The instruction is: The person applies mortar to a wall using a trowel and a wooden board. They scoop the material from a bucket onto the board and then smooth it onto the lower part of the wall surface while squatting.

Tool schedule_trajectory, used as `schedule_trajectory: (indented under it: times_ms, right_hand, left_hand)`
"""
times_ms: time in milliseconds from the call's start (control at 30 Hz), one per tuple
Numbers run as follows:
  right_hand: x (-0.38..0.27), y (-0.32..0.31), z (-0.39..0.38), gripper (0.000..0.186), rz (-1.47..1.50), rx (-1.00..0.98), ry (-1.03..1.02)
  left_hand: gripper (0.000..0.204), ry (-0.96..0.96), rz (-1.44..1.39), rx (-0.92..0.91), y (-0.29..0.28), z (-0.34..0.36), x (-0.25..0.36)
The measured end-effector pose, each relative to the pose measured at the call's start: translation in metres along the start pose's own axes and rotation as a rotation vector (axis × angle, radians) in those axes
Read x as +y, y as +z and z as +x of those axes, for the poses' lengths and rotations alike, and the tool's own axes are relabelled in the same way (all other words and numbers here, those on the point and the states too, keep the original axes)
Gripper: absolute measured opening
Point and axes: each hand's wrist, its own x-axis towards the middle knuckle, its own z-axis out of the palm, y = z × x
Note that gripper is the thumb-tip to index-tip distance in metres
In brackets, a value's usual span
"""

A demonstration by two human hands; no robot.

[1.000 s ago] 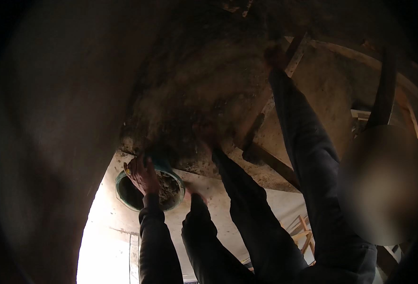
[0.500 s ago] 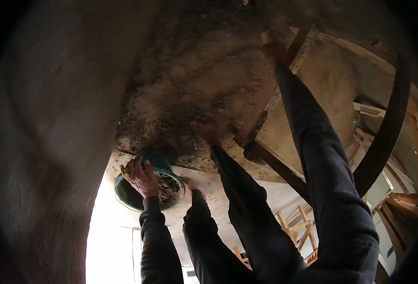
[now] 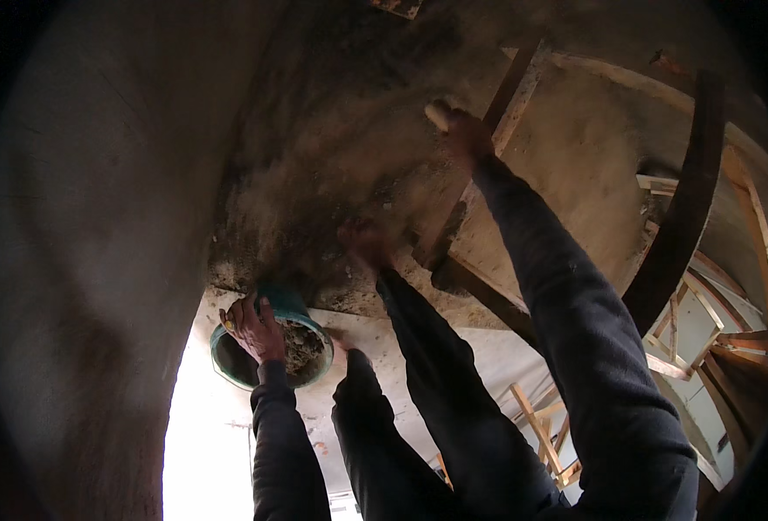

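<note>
My left hand (image 3: 258,330) is closed over the rim of a teal bucket (image 3: 321,369), which tilts with its mouth toward me. A lumpy, grey-brown mortar-like mix (image 3: 304,346) lies inside. Farther off on the right, my right hand (image 3: 468,139) is wrapped round a pale, rounded handle (image 3: 439,115). Whatever the handle belongs to is lost in the dark, blurred area. My bare feet show between my arms, one foot (image 3: 367,241) on the dirt-covered surface (image 3: 332,187), the other partly hidden beside the bucket.
A rough plastered wall (image 3: 89,260) rises close on the left. Wooden beams form a frame (image 3: 488,291) right of my feet, with a dark curved beam (image 3: 684,208) beyond. Several timber pieces (image 3: 545,434) stand lower right. A small flat brownish piece (image 3: 397,7) lies at the top edge.
My right hand has come left and nearer with the handle. My left hand stays on the bucket rim. The view has shifted slightly, showing more of the flat piece at the top.
</note>
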Motion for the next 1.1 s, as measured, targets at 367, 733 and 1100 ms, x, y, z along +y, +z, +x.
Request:
schedule_trajectory:
  times_ms: [367, 733, 1100]
  right_hand:
    - [0.012, 0.004, 0.037, 0.032, 0.176, 0.382, 0.422]
    - [0.007, 0.115, 0.037, 0.05, 0.285, 0.351, 0.33]
    - [-0.067, 0.072, -0.016, 0.039, 0.865, 0.568, 0.234]
  left_hand:
    - [0.025, 0.012, 0.027, 0.012, 0.0, -0.001, -0.002]
    - [0.024, 0.014, 0.055, 0.003, 0.0, 0.005, 0.003]
    - [0.029, -0.075, 0.025, -0.149, -0.014, 0.004, 0.008]
